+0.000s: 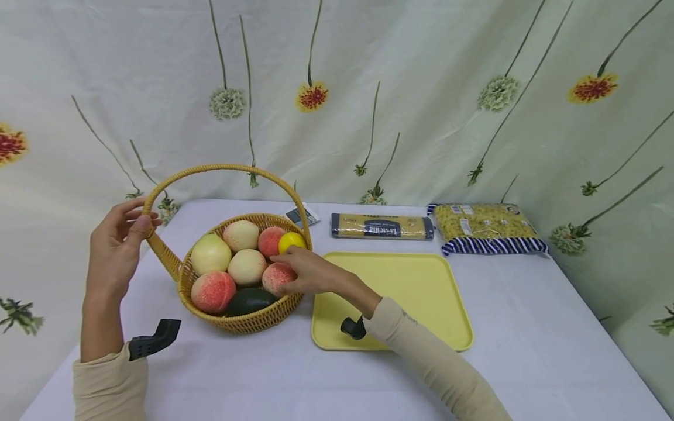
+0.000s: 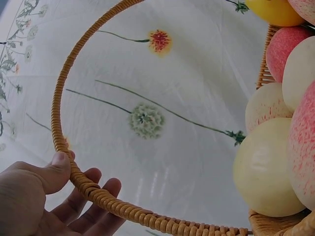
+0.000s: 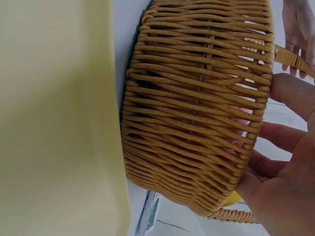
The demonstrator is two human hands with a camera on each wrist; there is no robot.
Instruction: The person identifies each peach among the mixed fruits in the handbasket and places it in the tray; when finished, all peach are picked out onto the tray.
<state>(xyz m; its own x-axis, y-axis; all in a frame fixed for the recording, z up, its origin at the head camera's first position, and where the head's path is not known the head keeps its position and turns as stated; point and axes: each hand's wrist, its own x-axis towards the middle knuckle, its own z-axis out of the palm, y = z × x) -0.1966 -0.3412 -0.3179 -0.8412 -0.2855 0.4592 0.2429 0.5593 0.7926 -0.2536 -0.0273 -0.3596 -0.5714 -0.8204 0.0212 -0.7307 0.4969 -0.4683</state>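
A wicker basket [image 1: 247, 324] with a tall arched handle [image 2: 64, 93] holds several fruits. My left hand [image 1: 113, 248] holds the handle's left side, thumb on the near side and fingers behind. Over the basket's right rim reaches my right hand [image 3: 290, 162], its thumb and fingers bent around a pink peach [image 1: 276, 278]; the rim hides the fingertips in the right wrist view. Beside that hand lie a yellow fruit [image 1: 291, 241] and another reddish peach [image 1: 271, 241]. A dark green, avocado-like fruit [image 1: 250, 302], a pink-red peach [image 1: 212, 292] and a large pale yellow fruit [image 2: 268, 167] fill the rest, with paler peaches [image 1: 246, 267].
A yellow tray [image 1: 416, 298] lies right of the basket, under my right forearm. Behind it are a long pasta packet [image 1: 381, 227] and a bag of short pasta [image 1: 489, 225]. A small dark card [image 1: 308, 215] lies behind the basket. A flowered cloth hangs at the back.
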